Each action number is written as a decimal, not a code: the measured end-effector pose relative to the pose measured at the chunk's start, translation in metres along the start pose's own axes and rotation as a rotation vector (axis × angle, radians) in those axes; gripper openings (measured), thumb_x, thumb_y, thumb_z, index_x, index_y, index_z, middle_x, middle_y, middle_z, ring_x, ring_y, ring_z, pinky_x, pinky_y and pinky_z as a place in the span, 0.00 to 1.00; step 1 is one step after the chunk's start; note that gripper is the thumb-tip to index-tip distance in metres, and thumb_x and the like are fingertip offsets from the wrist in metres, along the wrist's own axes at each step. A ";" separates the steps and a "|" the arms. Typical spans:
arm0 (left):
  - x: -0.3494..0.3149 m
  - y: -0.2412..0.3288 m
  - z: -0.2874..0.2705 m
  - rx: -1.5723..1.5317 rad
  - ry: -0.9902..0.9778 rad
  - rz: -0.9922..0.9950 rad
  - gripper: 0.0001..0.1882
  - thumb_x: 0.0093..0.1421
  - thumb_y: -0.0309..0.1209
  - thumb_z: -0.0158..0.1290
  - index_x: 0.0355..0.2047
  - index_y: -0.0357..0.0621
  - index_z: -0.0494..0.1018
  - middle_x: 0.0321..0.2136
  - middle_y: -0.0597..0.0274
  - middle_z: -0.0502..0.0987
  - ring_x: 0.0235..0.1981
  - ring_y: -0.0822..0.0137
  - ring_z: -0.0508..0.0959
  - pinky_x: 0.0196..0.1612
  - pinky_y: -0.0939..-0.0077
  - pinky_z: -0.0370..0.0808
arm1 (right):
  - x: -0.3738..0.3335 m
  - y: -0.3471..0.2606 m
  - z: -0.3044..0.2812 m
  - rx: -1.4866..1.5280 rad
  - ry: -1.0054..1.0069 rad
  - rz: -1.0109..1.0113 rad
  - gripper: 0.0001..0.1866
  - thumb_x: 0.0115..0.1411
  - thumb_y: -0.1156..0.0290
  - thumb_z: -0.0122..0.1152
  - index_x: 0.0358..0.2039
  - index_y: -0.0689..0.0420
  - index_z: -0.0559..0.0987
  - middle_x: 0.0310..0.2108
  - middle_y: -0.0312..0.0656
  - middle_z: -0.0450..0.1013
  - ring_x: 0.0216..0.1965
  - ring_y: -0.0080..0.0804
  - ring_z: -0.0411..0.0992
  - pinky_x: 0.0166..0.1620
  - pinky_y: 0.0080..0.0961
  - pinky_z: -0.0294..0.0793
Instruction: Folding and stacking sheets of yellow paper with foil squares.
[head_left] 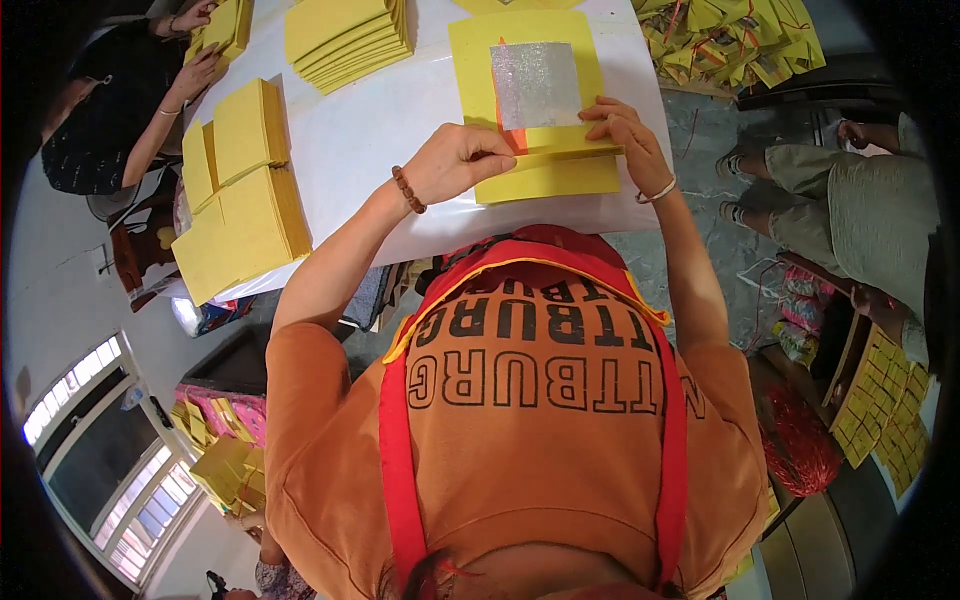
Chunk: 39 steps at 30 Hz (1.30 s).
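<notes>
On the white-covered table lies a yellow paper sheet (465, 80) with a silver foil square (540, 85) and a strip of orange-red along the foil's left side. Its near part is raised into a narrow fold (565, 155) running left to right. My left hand (455, 165) pinches the fold's left end between thumb and fingers. At the right end, my right hand (632, 140) grips the same fold, with some fingers bent over the sheet's right edge. More yellow paper (550, 185) lies flat below the fold, nearest my body.
Stacks of yellow paper (250, 215) stand at the table's left, with a fanned stack (350, 40) farther back. Across the left corner, another person's hands (200, 70) handle yellow paper. A heap of yellow pieces (735, 45) lies at far right. Another person (850, 200) stands at right.
</notes>
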<state>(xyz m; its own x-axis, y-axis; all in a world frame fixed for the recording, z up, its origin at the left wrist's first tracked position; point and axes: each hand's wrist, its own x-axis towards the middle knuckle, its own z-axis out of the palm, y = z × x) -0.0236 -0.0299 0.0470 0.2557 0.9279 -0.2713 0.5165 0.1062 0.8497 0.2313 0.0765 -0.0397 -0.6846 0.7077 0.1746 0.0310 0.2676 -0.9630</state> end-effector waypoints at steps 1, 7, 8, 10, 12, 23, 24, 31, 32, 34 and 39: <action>0.000 0.000 0.000 0.001 -0.001 0.000 0.09 0.54 0.32 0.52 0.28 0.37 0.75 0.22 0.60 0.76 0.22 0.69 0.73 0.27 0.76 0.69 | 0.000 0.000 0.000 0.000 0.002 -0.001 0.19 0.64 0.64 0.40 0.28 0.60 0.78 0.45 0.39 0.71 0.57 0.37 0.56 0.59 0.31 0.53; 0.005 -0.007 -0.005 -0.170 -0.021 -0.100 0.10 0.55 0.32 0.52 0.29 0.36 0.76 0.20 0.66 0.74 0.22 0.78 0.69 0.26 0.82 0.67 | 0.000 0.002 0.003 0.060 0.043 -0.003 0.19 0.65 0.63 0.38 0.36 0.61 0.77 0.45 0.39 0.71 0.58 0.36 0.55 0.59 0.29 0.53; 0.007 -0.013 -0.005 -0.221 -0.039 -0.098 0.10 0.54 0.31 0.52 0.28 0.36 0.76 0.20 0.67 0.74 0.22 0.79 0.69 0.26 0.83 0.67 | 0.000 0.001 0.003 0.052 0.032 -0.003 0.22 0.66 0.61 0.34 0.38 0.61 0.76 0.45 0.40 0.71 0.59 0.37 0.54 0.60 0.31 0.52; 0.011 -0.017 -0.007 -0.272 -0.058 -0.096 0.09 0.54 0.31 0.52 0.28 0.36 0.76 0.20 0.67 0.74 0.22 0.79 0.69 0.26 0.83 0.67 | -0.001 0.002 0.003 0.045 0.023 -0.003 0.24 0.67 0.58 0.30 0.41 0.61 0.74 0.46 0.42 0.70 0.60 0.37 0.53 0.60 0.32 0.51; 0.014 -0.018 -0.009 -0.290 -0.106 -0.084 0.08 0.55 0.28 0.51 0.29 0.35 0.76 0.22 0.70 0.75 0.24 0.81 0.70 0.29 0.86 0.66 | -0.002 0.004 0.004 0.056 0.034 0.039 0.25 0.67 0.56 0.29 0.44 0.61 0.73 0.46 0.42 0.70 0.60 0.36 0.53 0.60 0.32 0.51; 0.019 -0.020 -0.011 -0.323 -0.149 -0.094 0.09 0.52 0.30 0.51 0.25 0.36 0.76 0.18 0.67 0.72 0.21 0.78 0.69 0.26 0.82 0.67 | -0.003 0.010 0.002 0.054 0.035 0.011 0.22 0.66 0.60 0.32 0.42 0.61 0.74 0.47 0.41 0.69 0.59 0.36 0.54 0.59 0.31 0.53; 0.019 -0.019 -0.011 -0.320 -0.154 -0.102 0.09 0.52 0.31 0.51 0.25 0.36 0.76 0.18 0.67 0.72 0.21 0.78 0.69 0.26 0.82 0.67 | -0.003 0.011 0.003 0.096 0.055 0.002 0.21 0.66 0.63 0.34 0.39 0.61 0.76 0.48 0.40 0.69 0.57 0.36 0.56 0.59 0.29 0.54; 0.020 -0.013 -0.017 -0.358 -0.194 -0.138 0.09 0.53 0.29 0.51 0.27 0.36 0.77 0.20 0.69 0.74 0.22 0.80 0.68 0.29 0.85 0.66 | -0.004 0.013 -0.001 0.109 0.035 0.024 0.21 0.66 0.61 0.36 0.40 0.62 0.76 0.50 0.43 0.66 0.58 0.35 0.55 0.59 0.30 0.51; 0.020 -0.013 -0.017 -0.360 -0.195 -0.139 0.09 0.53 0.29 0.52 0.27 0.36 0.77 0.20 0.69 0.74 0.22 0.80 0.69 0.29 0.85 0.66 | -0.004 0.013 -0.002 0.089 0.018 -0.012 0.21 0.65 0.60 0.37 0.40 0.61 0.76 0.50 0.42 0.67 0.58 0.36 0.55 0.60 0.31 0.51; 0.021 -0.013 -0.017 -0.362 -0.196 -0.140 0.09 0.53 0.30 0.52 0.27 0.36 0.77 0.20 0.69 0.74 0.22 0.80 0.69 0.29 0.84 0.66 | -0.004 0.014 -0.004 0.071 0.000 -0.048 0.21 0.65 0.59 0.38 0.40 0.61 0.76 0.50 0.42 0.67 0.59 0.37 0.54 0.60 0.31 0.50; 0.022 -0.015 -0.018 -0.377 -0.258 -0.158 0.09 0.53 0.30 0.52 0.28 0.36 0.77 0.21 0.68 0.75 0.23 0.80 0.70 0.30 0.84 0.68 | -0.003 0.013 -0.006 -0.028 -0.053 -0.030 0.37 0.61 0.39 0.28 0.43 0.60 0.75 0.49 0.41 0.68 0.60 0.41 0.52 0.61 0.36 0.47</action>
<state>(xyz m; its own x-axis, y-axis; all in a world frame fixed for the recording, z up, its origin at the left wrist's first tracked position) -0.0399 -0.0050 0.0367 0.4168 0.7762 -0.4730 0.2454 0.4049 0.8808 0.2380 0.0816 -0.0520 -0.7234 0.6633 0.1914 0.0294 0.3066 -0.9514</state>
